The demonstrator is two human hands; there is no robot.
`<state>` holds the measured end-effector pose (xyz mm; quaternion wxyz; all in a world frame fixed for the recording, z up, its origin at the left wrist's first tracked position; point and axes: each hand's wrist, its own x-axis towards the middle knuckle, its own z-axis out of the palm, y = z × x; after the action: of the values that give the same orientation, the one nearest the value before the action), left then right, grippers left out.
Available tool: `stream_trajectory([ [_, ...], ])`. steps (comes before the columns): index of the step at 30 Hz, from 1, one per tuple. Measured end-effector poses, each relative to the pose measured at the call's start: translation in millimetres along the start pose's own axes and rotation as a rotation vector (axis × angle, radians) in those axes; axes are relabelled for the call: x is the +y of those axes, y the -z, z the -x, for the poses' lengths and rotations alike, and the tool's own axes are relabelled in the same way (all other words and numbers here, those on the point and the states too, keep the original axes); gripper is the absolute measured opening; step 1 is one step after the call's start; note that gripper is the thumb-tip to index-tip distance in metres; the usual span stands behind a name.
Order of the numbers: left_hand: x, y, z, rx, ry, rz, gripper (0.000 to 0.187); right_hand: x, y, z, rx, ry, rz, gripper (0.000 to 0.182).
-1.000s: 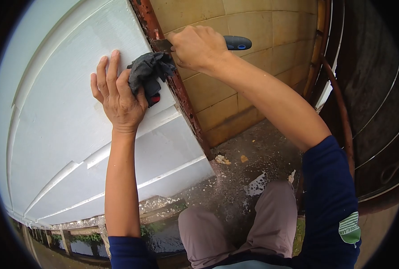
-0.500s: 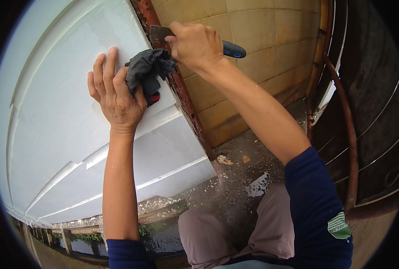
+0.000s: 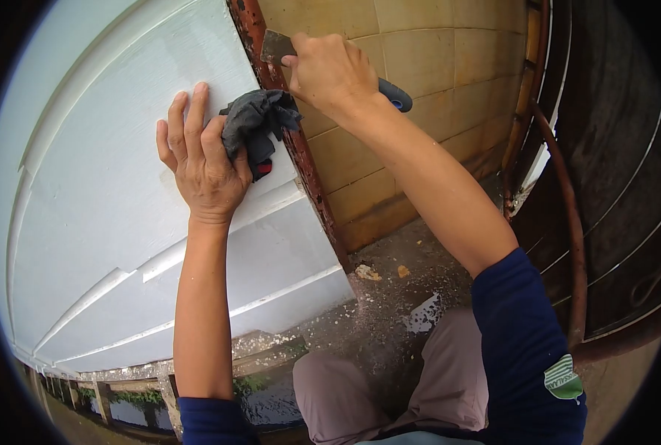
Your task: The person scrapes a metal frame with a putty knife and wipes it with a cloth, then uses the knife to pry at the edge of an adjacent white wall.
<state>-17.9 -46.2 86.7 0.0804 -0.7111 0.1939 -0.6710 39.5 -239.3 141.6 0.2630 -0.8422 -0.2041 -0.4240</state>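
A right hand (image 3: 329, 70) grips a scraper (image 3: 275, 46), blade against the door's rusted edge (image 3: 301, 167), while the left hand (image 3: 204, 167) braces flat on the white door (image 3: 93, 193), pinning a dark rag (image 3: 256, 122) near that edge.

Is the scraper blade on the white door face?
No, the right hand holds the scraper with its blade against the rusty door edge, not the white panel.

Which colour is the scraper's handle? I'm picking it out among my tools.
Dark grey with a blue end, on the scraper in the right hand; head view.
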Motion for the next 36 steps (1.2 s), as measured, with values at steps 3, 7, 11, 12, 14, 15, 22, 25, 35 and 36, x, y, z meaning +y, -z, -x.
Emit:
stream_trajectory([
  [3, -2.8, -4.2, 1.0, 0.022, -0.003, 0.008, 0.040, -9.4, 12.6, 8.2, -0.127, 0.035, 0.151, 0.015],
  [7, -0.5, -0.9, 1.7, -0.004, 0.031, 0.028, 0.041, -8.3, 30.7, 11.5, -0.148, 0.049, 0.172, 0.014],
  [11, -0.4, -1.1, 2.4, -0.005, 0.019, 0.019, 0.042, -10.8, 27.5, -15.7, -0.138, 0.044, 0.150, 0.015],
  [12, -1.5, -2.7, 1.7, 0.006, 0.016, 0.021, 0.042, -9.7, 28.0, -13.9, -0.166, 0.078, 0.169, 0.015],
  [14, -3.1, -4.1, 1.1, 0.021, 0.016, 0.019, 0.042, -8.6, 22.3, -3.6, -0.227, 0.151, 0.202, 0.014],
  [15, -3.3, -4.1, 1.1, 0.022, 0.014, 0.020, 0.042, -0.1, 14.5, 6.2, -0.246, 0.150, 0.210, 0.014],
  [22, -4.2, -3.1, 3.3, 0.014, -0.007, 0.030, 0.036, 79.5, -20.9, 69.1, -0.090, -0.106, -0.281, 0.014],
  [25, -4.3, -1.1, 3.9, -0.007, -0.012, 0.042, 0.031, 73.5, -21.3, 80.4, -0.012, -0.157, -0.482, 0.014],
  [35, -0.2, 1.4, 0.3, -0.017, -0.039, 0.015, 0.027, 22.8, -61.4, -12.5, 0.249, 0.275, -0.595, 0.022],
  [36, -0.1, 1.5, 0.1, -0.018, -0.037, 0.017, 0.027, 19.8, -64.0, -16.7, 0.251, 0.340, -0.608, 0.025],
])
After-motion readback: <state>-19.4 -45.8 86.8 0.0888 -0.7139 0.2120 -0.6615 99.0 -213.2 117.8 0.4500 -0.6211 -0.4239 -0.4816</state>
